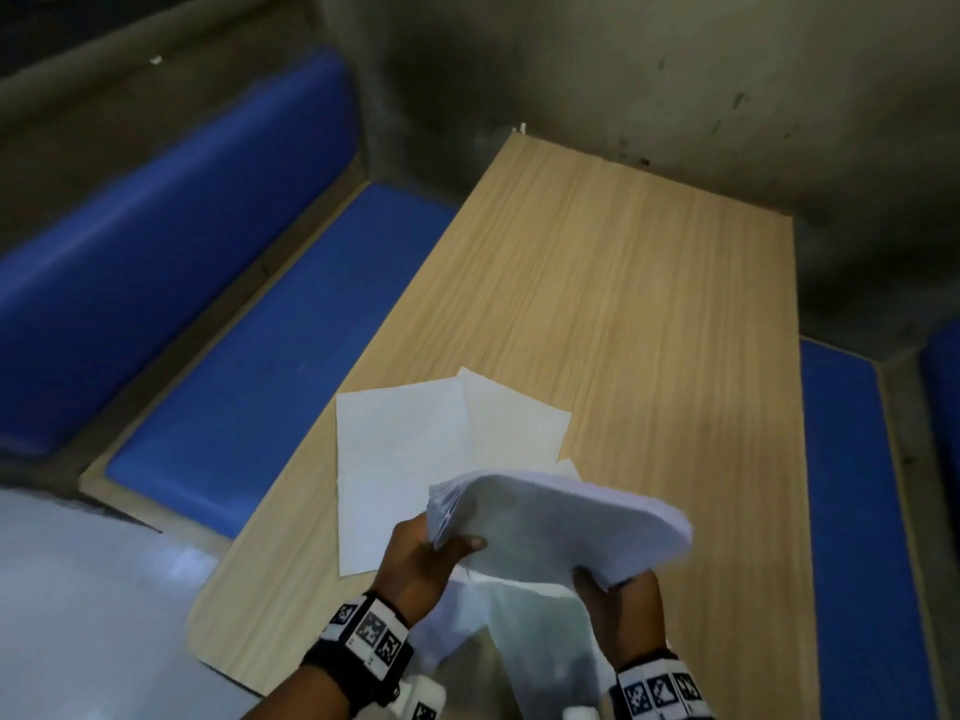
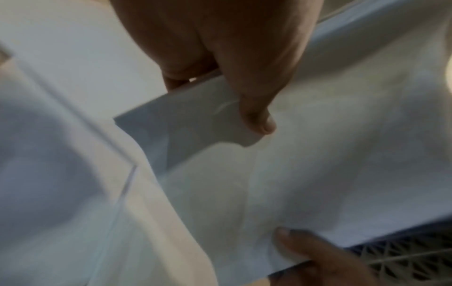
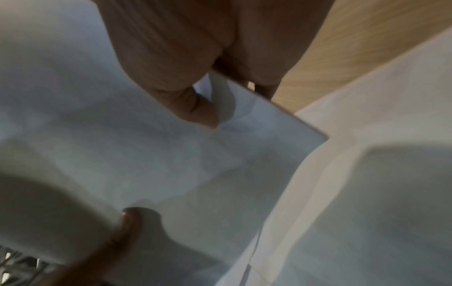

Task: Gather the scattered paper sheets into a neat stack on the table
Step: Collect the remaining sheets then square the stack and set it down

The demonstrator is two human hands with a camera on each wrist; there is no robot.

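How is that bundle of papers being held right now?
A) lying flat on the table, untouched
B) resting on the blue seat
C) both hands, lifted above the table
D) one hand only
C: the left hand and right hand each grip a side of the paper bundle, raised over the table.

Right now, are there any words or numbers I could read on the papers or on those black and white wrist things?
None can be read.
Bundle of paper sheets, held by the left hand and right hand: faint dark print at its left edge, too blurred to read.
Loose sheets on the table: look blank.
Left wristband and right wristband: black and white square code patterns, no letters.
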